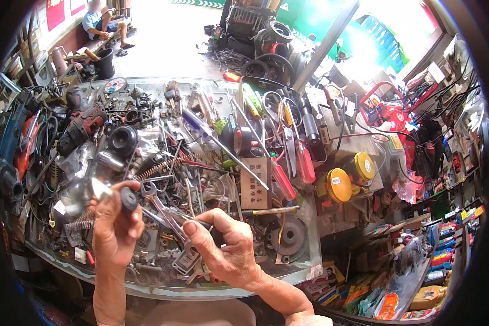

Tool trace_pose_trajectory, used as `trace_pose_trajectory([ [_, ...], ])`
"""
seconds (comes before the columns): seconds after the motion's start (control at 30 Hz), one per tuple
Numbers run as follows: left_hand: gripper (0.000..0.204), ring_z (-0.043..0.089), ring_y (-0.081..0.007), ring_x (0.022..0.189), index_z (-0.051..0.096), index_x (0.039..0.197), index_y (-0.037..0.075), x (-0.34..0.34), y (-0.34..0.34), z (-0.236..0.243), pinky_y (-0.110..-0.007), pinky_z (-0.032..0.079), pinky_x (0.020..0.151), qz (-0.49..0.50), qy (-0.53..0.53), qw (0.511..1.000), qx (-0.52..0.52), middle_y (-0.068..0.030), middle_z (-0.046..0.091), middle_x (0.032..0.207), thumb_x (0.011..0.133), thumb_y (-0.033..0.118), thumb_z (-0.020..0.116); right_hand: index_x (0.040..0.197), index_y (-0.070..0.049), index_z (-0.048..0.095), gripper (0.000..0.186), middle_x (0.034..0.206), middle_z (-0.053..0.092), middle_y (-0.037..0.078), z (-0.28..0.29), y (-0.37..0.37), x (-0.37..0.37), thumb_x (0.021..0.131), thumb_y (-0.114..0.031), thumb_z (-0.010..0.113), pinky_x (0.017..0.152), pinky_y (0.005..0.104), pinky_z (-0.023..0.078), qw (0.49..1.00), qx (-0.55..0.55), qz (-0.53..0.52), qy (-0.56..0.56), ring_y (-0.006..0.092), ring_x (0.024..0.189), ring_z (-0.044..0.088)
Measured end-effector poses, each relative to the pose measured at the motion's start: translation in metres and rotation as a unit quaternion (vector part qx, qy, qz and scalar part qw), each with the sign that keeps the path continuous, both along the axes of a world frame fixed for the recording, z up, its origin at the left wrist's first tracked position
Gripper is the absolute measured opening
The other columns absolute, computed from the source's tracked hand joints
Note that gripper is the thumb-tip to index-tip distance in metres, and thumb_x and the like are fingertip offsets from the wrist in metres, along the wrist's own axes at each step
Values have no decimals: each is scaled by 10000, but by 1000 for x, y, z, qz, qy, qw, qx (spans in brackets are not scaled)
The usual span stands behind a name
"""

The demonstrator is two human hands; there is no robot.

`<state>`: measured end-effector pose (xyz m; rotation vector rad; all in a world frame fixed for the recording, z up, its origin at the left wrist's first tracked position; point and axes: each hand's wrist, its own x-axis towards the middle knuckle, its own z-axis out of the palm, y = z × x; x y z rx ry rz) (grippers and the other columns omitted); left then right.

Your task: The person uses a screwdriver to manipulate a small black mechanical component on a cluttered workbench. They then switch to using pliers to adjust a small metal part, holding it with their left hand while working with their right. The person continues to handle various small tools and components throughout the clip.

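My left hand (117, 217) is raised over the left half of a cluttered glass-topped bench, closed on a small part with a dark round end (129, 199); a pale piece (101, 188) at its fingertips is blurred. My right hand (220, 244) is closed on a slender metal tool (200, 221) with a dark part, its exact kind partly hidden by the fingers. Open-end wrenches (155, 198) lie between my hands, among coiled springs (149, 173), bolts and loose hardware.
Screwdrivers (281, 179), scissors and a toolbox stand right of centre, beside yellow-lidded tubs (339, 186). A cordless drill (84, 122) lies at left. Shelves of packaged items (440, 255) fill the lower right. A person (100, 27) sits beyond the bench, upper left.
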<state>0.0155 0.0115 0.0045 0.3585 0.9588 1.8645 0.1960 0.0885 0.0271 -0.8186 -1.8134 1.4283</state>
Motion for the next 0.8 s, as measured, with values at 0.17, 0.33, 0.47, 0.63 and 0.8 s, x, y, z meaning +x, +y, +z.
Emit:
trace_pose_trajectory([
  [0.17,416,540,-95,540,512,1156,-56,3,-2,7,-187,393,402,-68,12,998,7,-77,581,718,952,305,548,1264,13,479,459,1187,567,144,-8,4,-3,880,-155,667,916,307,450,981,-181,12,63,205,1033,584],
  [0.33,412,500,-105,512,435,1147,-16,-2,-1,3,-199,361,376,-46,20,999,4,-71,541,674,950,328,547,1390,15,311,635,1244,493,178,0,16,-1,777,151,401,990,381,463,913,-322,131,211,257,1104,574],
  [0.47,391,575,-132,568,448,1115,-12,-7,-4,1,-211,392,375,-91,7,996,17,-55,550,698,936,311,575,1198,44,431,453,1195,550,206,-9,9,-6,772,193,386,1000,424,462,950,-213,75,217,319,1137,573],
  [0.63,400,583,-136,521,485,1089,-26,-11,-8,1,-185,385,361,-114,31,993,8,-96,597,714,926,323,591,1112,35,454,244,1097,620,210,-6,0,-13,889,82,542,907,393,530,959,-219,30,178,284,1052,623],
  [0.8,320,620,-148,540,501,1161,-1,-9,-7,0,-180,361,411,-169,-7,985,22,-166,673,816,926,194,599,1056,-20,446,185,1027,650,209,2,-1,-13,918,-19,568,865,384,536,963,-181,-46,194,292,953,664],
])
